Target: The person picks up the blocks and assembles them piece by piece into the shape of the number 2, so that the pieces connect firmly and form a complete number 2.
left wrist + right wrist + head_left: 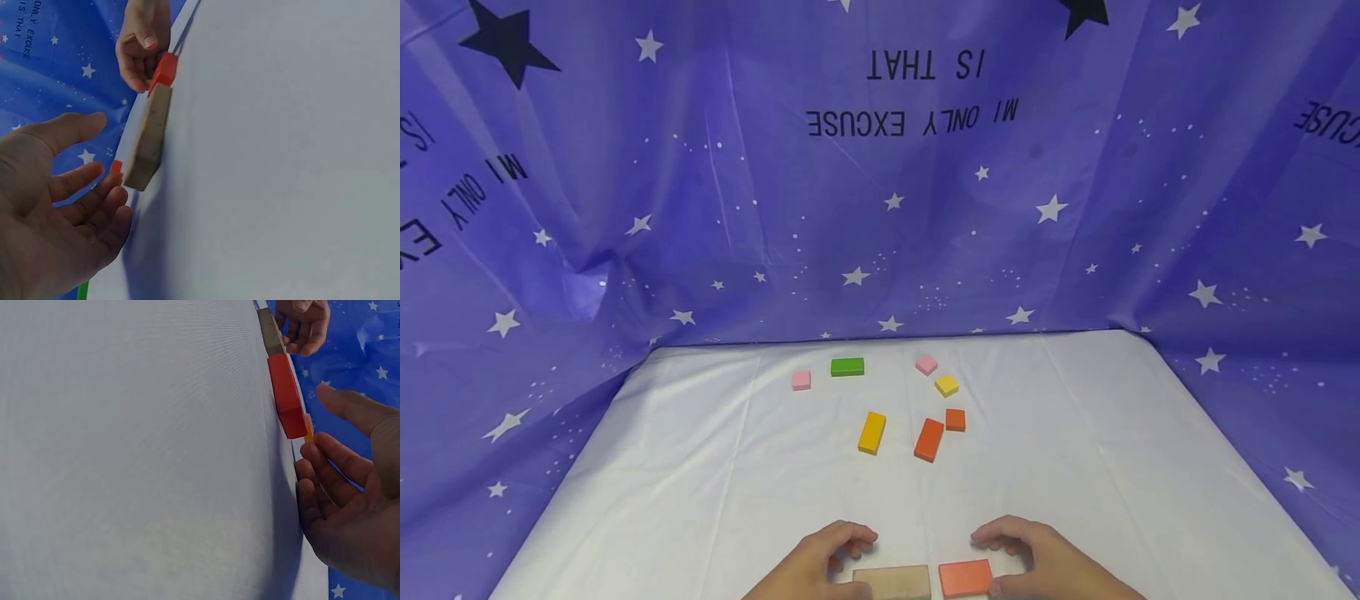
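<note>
Near the front edge of the table lie a plain wooden block [895,582] and, just to its right, a red rectangular block [966,577]. My left hand [820,562] is at the left end of the wooden block, its fingers loosely bent and thumb spread apart. In the left wrist view that left hand [69,194] has nothing between thumb and fingers. My right hand [1043,560] curves loosely beside the right end of the red block. The right wrist view shows this right hand [356,487] with thumb and fingers apart, holding nothing.
Farther back lie a yellow-orange block [872,433], a red-orange block [928,440], a small orange square [955,420], a small yellow square [947,386], two pink squares [801,381] and a green block [847,367]. A purple star-patterned curtain [820,233] surrounds the white table [685,483].
</note>
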A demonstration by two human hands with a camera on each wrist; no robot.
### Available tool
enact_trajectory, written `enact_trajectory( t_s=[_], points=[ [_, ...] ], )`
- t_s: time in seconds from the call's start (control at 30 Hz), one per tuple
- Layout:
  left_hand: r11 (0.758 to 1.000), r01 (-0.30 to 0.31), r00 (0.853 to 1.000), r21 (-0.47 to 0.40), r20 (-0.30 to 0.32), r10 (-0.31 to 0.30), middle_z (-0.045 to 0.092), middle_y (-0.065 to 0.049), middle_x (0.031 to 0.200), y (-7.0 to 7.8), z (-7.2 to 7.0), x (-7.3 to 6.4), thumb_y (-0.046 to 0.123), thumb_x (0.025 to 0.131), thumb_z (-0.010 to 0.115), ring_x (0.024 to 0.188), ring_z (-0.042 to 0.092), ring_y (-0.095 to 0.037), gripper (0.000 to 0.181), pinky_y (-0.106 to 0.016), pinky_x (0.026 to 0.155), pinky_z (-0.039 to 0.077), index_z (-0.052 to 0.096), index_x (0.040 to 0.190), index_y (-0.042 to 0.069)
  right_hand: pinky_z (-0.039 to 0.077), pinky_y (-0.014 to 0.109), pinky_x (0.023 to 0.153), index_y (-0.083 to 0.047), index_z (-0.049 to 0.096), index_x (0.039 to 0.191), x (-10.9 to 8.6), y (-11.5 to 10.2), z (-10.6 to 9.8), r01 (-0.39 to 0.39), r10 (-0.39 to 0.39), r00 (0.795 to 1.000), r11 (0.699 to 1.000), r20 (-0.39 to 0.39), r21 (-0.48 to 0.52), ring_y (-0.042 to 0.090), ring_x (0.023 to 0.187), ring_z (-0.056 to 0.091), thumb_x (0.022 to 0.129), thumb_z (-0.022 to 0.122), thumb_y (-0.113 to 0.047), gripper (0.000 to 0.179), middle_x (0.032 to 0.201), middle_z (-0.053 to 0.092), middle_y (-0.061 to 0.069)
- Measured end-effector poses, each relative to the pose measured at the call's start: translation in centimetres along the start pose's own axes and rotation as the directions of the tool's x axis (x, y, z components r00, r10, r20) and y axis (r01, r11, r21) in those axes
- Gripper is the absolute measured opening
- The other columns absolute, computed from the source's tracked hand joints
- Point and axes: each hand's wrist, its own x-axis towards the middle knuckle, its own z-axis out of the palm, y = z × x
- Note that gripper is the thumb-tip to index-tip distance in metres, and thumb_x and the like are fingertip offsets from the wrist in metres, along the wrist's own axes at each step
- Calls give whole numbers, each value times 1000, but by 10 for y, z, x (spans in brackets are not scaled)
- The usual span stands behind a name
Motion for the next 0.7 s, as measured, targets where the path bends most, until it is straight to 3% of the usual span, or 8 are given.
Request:
enact_trajectory(
  t_s=[0.1, 0.17, 0.33, 0.5, 0.7],
  points=[
    [997, -72, 997, 34, 26, 71, 60, 7, 111, -7, 2, 1, 19, 86, 78, 98, 54, -4, 44, -23, 84, 50, 61, 125, 5, 38, 66, 101, -30, 68, 118, -1, -2, 5, -49, 49, 999, 999, 1, -3, 30, 119, 50, 82, 81, -27, 39, 122, 62, -8],
    [994, -99, 995, 49, 39, 97, 61, 9, 110, -10, 2, 2, 19, 86, 79, 97, 54, -3, 45, -23, 85, 50, 61, 124, 4, 34, 71, 100, -33, 69, 115, 0, -4, 8, -70, 70, 998, 998, -8, -7, 31, 120, 48, 80, 82, -27, 38, 123, 60, -8],
    [995, -94, 994, 45, 56, 91, 59, 15, 112, -13, 4, 3, 19, 81, 83, 100, 54, -2, 50, -23, 90, 48, 62, 124, 8, 37, 68, 99, -36, 69, 112, 2, -5, 11, -74, 73, 997, 996, -30, -55, 31, 117, 48, 77, 83, -26, 39, 124, 59, -5],
    [979, -178, 984, 99, 48, 174, 59, 13, 115, -16, 8, 4, 21, 79, 85, 102, 52, -2, 52, -24, 89, 49, 62, 124, 8, 36, 74, 96, -37, 69, 109, 5, -6, 14, -145, 143, 989, 988, -43, -51, 33, 115, 48, 75, 85, -25, 39, 125, 57, -2],
    [970, -204, 979, 136, 46, 199, 60, 14, 115, -16, 10, 7, 23, 79, 85, 102, 49, 0, 52, -24, 88, 48, 63, 124, 9, 35, 75, 95, -34, 70, 107, 5, -9, 14, -118, 117, 992, 993, -39, -30, 34, 115, 47, 76, 84, -22, 36, 123, 57, -1]
  ],
)
